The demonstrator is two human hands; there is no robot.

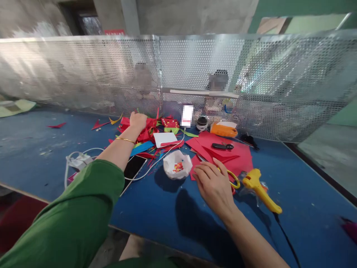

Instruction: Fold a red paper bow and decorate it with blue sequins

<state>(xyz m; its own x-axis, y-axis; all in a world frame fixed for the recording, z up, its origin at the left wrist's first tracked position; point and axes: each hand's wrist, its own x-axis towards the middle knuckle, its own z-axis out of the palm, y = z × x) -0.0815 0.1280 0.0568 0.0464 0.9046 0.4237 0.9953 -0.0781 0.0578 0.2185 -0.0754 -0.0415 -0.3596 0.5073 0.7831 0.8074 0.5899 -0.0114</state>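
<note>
My left hand [138, 121] reaches over a pile of red paper scraps [150, 124] at the back, with its fingers curled in. Its fingertips are hidden, and so is anything between them. My right hand [214, 184] hovers palm down with fingers stretched out, holding nothing. Partly beneath it lie scissors with yellow handles [235, 180], their blades over red paper sheets [242, 152]. Left of that hand stands a white paper bowl [177, 169] with small red and orange bits inside. Behind the bowl are a white card [165, 139] and a red piece with pale dots [170, 123].
A yellow glue gun [262, 190] trails its cord at right. Black-handled snips [222, 146] rest on the red sheets. A dark phone [134, 167], a white cable [145, 178] and a charger [80, 161] lie left. A lit phone [187, 115] stands before the perforated metal screen [189, 56].
</note>
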